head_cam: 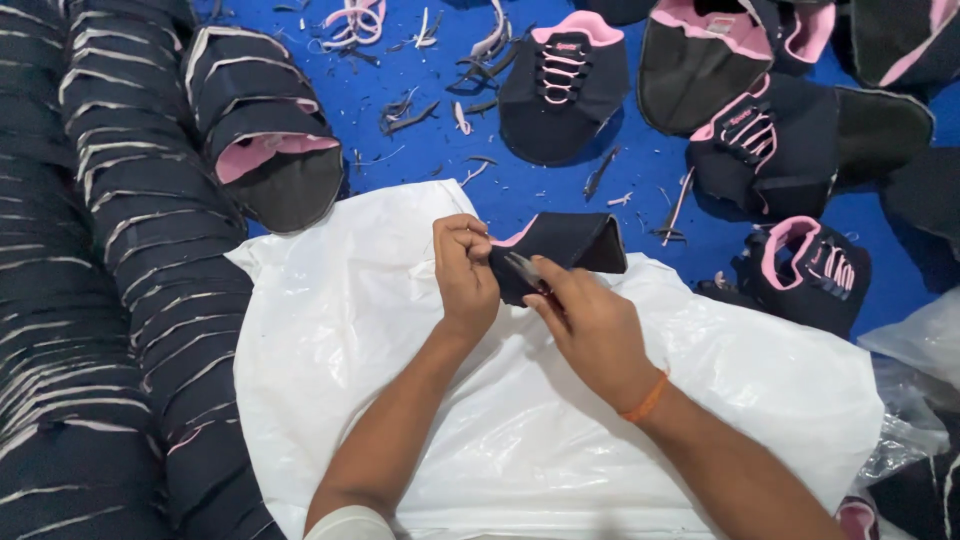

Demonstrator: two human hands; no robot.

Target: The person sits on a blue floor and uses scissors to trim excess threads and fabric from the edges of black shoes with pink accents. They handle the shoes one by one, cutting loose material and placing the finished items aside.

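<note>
The left hand point(463, 272) pinches the dark shoe upper point(563, 250) at its near edge, while the right hand point(590, 322) grips small scissors point(524, 271) just beside those fingers. Trimming cleanly likely means keeping the fabric taut and the blades clear of the left fingertips.

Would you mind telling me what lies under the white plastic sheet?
The white plastic sheet covers whatever is beneath it. Only the blue surface shows beyond its far edge, and stacked dark shoe uppers beside its left edge.

Lighting, as I read it from the head view: bright, even, diffuse, from overhead. Shadows: soft and short under my forearms on the white plastic sheet point(520, 420). Glare: mild sheen on the sheet, detail washed in its folds. Focus: centre sharp; slight motion blur at the fingers point(470, 245). Edges: slightly softer, stretched.
</note>
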